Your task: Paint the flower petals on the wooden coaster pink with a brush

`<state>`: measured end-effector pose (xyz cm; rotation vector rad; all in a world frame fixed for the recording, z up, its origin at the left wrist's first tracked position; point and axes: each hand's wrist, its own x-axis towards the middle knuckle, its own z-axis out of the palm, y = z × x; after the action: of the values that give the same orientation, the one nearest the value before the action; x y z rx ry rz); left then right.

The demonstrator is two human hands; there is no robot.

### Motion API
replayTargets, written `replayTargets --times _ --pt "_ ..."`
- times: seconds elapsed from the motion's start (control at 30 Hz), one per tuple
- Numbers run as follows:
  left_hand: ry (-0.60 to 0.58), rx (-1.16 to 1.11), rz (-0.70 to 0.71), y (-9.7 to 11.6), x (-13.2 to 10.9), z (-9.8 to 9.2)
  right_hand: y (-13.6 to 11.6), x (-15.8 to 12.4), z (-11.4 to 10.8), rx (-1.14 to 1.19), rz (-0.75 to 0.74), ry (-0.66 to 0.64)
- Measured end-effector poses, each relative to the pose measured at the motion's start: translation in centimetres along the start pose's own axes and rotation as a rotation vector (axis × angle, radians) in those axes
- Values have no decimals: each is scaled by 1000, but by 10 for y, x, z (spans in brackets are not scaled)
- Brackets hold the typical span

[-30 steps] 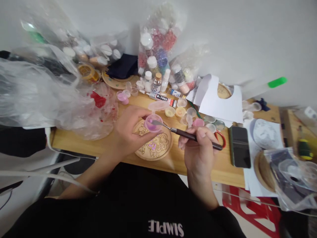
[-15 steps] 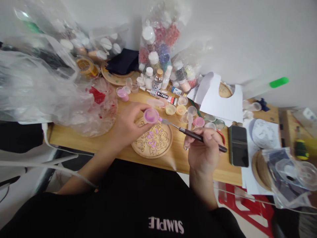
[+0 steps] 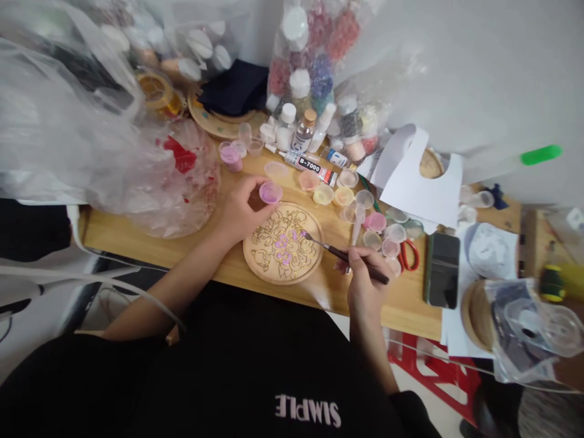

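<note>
My left hand [image 3: 244, 210] pinches a small clear cup of purple paste [image 3: 271, 193] just above the far left edge of a round wooden plaque [image 3: 260, 275]. Gold outlines form flowers on the plaque, and some petals in the middle are filled with purple. In my right hand [image 3: 365, 280] is a palette knife [image 3: 340, 253] with a dark handle, held like a pen. Its metal blade points left, with a dab of purple at the tip, over a petal right of the purple ones. Whether the tip touches the plaque I cannot tell.
Several small cups of coloured paste [image 3: 344, 196] stand beyond and right of the plaque. Red-handled scissors [image 3: 409, 255] and a phone [image 3: 442, 271] lie farther right. A glue tube [image 3: 310, 166] and bottles [image 3: 303, 131] are behind; a crumpled plastic bag [image 3: 177, 188] fills the left.
The palette knife has moved from the cup's rim down to the plaque. My left hand has drawn the cup slightly away to the far left, uncovering more of the pattern. The view has shifted a little.
</note>
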<state>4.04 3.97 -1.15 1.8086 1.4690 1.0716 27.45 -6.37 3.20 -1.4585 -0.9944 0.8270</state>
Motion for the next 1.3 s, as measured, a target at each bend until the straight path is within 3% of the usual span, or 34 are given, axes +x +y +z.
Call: replayTargets --times 0.3,0.6,1.07,1.3 --pt "-29 20 -69 10 -1 -2 -2 -5 -4 -123 -11 -66" --pt "-6 -14 29 3 -1 0 -6 -6 -4 -147 -32 -85" --pt "-16 23 -24 5 -1 1 -11 -5 -3 -174 -64 -132" --pt "11 -20 34 2 -1 2 -12 -5 -3 -198 -87 -140"
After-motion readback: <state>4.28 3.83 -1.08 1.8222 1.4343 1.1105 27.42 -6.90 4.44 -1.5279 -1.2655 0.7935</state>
